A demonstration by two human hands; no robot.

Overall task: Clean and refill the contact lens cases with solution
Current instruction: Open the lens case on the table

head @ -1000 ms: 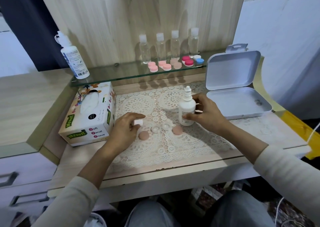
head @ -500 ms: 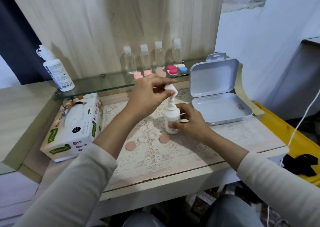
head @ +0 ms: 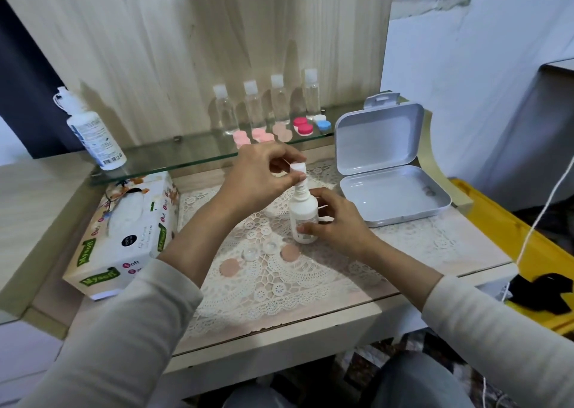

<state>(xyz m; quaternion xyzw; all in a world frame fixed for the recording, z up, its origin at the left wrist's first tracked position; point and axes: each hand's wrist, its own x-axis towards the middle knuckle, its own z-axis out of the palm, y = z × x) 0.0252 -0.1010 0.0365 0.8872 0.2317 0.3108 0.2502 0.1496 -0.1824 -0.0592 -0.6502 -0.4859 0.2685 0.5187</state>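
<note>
White plastic solution bottle (head: pixel 303 221) stands upright on the lace mat (head: pixel 264 286) at the middle of the counter (head: pixel 459 252). The right hand (head: pixel 337 224) grips its body, with fingers and thumb curled round the label. The left hand (head: pixel 259 176) is above it, thumb and fingertips pinching the small cap (head: pixel 297 168) at the tip of the nozzle. Just near and left of the bottle's base lie the two clear wells (head: pixel 260 250) of an open lens case, side by side, with two tan lids (head: pixel 230 267) flat on the mat, one at either end. Whether the wells hold liquid cannot be told.

Judgement: the step in hand is work on the cap. The frame does not settle whether it is being taken off before dosing or put back after. If it is coming off, the next move calls for setting the cap aside, tipping the nozzle over each well in turn and squeezing lightly so neither well overflows onto the lace. If it is going on, the lids then need screwing down. A tissue box (head: pixel 124 230) sits at the left and an open white tin (head: pixel 388 171) at the right. On the glass shelf (head: pixel 174 159) at the far side stand four clear bottles (head: pixel 267 103), several spare cases (head: pixel 302 126) and a larger bottle (head: pixel 93 134).
</note>
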